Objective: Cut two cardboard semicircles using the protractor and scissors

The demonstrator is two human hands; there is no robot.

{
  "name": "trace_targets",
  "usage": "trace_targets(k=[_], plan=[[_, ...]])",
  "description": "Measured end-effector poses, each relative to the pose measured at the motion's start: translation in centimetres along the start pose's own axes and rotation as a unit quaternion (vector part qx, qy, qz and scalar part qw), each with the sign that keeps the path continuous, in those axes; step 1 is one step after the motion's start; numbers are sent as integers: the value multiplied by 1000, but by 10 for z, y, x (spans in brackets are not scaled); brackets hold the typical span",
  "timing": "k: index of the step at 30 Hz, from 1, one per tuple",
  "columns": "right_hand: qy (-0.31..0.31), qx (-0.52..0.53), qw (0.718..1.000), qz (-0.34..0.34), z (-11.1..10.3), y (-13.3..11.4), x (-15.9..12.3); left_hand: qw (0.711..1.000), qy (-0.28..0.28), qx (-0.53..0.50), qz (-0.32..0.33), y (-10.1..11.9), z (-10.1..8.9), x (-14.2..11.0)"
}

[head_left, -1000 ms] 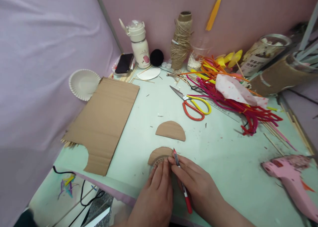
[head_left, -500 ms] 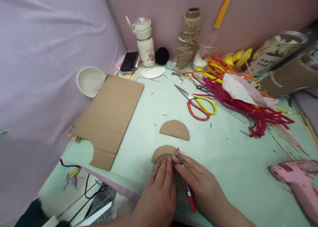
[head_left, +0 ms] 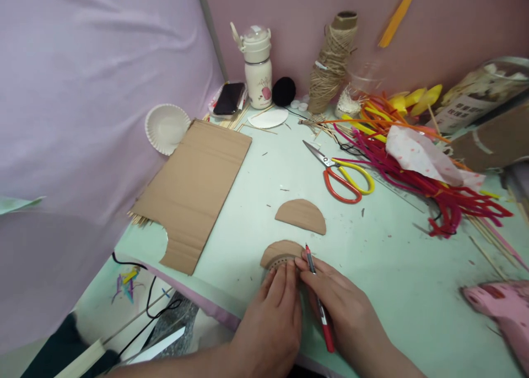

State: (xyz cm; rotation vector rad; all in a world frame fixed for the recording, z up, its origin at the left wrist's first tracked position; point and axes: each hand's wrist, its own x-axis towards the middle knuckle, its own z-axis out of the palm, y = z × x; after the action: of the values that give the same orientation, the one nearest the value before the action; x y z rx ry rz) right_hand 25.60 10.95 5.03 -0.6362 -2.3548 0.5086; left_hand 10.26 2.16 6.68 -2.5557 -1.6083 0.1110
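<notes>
My left hand (head_left: 276,317) presses its fingers, held close together, onto a clear protractor (head_left: 282,261) with a row of small holes along its curved edge. Under that lies a half-round cardboard piece (head_left: 281,249), its lower part hidden by my fingers. My right hand (head_left: 341,295) is closed on a red pen (head_left: 324,320), which slants with its red tip up at the cardboard's right side. The right fingertips touch the edge of the piece or the protractor; I cannot tell which. A second cardboard half-circle (head_left: 301,216) lies flat just beyond.
On the left lies a large cardboard sheet (head_left: 202,185) beside a white paper bowl (head_left: 166,128). Scissors (head_left: 342,179) rest at centre right, near pipe cleaners (head_left: 450,201). A pink glue gun (head_left: 500,312) is at far right. A bottle (head_left: 258,75) and twine spool (head_left: 333,64) stand behind.
The whole scene has shifted slightly to the right in view. Both hands, the pen and the cardboard pieces keep nearly the same places relative to one another.
</notes>
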Motion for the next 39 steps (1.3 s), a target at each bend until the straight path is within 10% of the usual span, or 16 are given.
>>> trace_targets(k=[39], plan=[[-8, 10, 1000, 3, 4, 2, -7, 1000, -2, -2, -13, 2, -5, 4]])
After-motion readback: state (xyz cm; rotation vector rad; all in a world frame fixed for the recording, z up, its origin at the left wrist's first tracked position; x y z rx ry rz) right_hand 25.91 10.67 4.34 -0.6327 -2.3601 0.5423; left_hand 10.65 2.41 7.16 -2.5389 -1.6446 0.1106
